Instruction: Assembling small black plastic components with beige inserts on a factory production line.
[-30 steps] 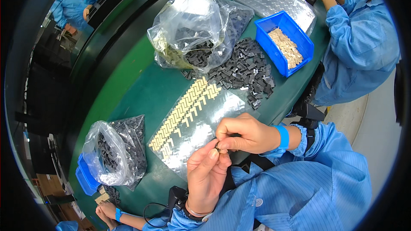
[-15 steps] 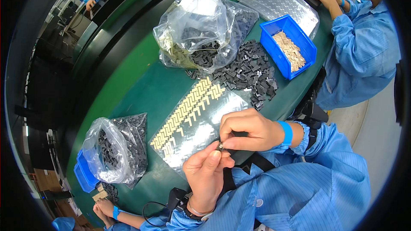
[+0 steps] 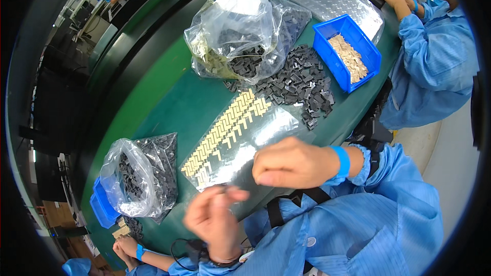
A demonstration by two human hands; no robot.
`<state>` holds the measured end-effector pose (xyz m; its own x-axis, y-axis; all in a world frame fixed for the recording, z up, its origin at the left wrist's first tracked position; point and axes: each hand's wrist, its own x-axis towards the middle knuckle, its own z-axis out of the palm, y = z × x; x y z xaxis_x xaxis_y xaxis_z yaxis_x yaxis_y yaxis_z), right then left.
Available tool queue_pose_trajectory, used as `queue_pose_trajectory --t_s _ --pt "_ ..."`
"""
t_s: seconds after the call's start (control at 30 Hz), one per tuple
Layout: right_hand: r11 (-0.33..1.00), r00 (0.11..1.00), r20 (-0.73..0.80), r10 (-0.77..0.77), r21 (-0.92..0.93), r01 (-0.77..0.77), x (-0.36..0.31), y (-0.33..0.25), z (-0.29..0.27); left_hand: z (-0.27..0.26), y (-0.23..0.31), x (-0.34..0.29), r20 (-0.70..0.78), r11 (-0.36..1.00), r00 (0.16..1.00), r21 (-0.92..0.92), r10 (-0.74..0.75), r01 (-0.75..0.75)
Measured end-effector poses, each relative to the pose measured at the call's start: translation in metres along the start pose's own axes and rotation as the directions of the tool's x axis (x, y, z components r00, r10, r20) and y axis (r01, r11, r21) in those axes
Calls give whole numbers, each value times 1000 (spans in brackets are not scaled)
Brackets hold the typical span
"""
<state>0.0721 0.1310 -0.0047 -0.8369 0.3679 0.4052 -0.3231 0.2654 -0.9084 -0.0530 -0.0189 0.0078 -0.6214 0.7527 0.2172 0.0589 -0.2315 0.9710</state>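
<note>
Both hands are blurred over the shiny clear tray [image 3: 266, 133] on the green counter [image 3: 169, 97]: left hand [image 3: 212, 217] with fingers loosely curled, right hand [image 3: 291, 161] clenched, contents can't be told. Cream parts [image 3: 225, 128] are lined up on it; clear bags [image 3: 240, 25] and a blue bin [image 3: 348, 53] are seen beyond.

blue bin [image 3: 327, 56] of tan parts, 2 clear bags [image 3: 240, 20], green table [image 3: 153, 97]

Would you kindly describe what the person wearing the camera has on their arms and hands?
Both hands are bare, without gloves. The right hand has a bright blue band around the wrist, followed by a light blue smock sleeve with a gathered cuff. The left hand has a dark strap at the wrist with a thin black cord looping from it, then the same light blue sleeve.
</note>
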Motion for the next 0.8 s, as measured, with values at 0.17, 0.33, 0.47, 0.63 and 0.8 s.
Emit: queue_pose_trajectory --t_s 0.17,0.33,0.47,0.63,0.8 --pt "923 980 -144 -137 -377 74 12 -13 -41 -82 39 24 -200 593 750 748 630 -299" --pt "715 977 -89 -195 -694 80 8 -9 -64 -125 48 42 27 19 841 999 540 -44" --pt "590 984 -22 -174 -803 86 6 -3 -65 -117 26 42 203 -80 924 979 323 -187" --pt "704 965 182 -189 -660 263 24 18 -23 -47 2 36 371 329 928 872 34 -361" --pt "774 964 261 -50 -600 203 48 51 21 -45 -44 50 406 366 911 860 -71 -354"
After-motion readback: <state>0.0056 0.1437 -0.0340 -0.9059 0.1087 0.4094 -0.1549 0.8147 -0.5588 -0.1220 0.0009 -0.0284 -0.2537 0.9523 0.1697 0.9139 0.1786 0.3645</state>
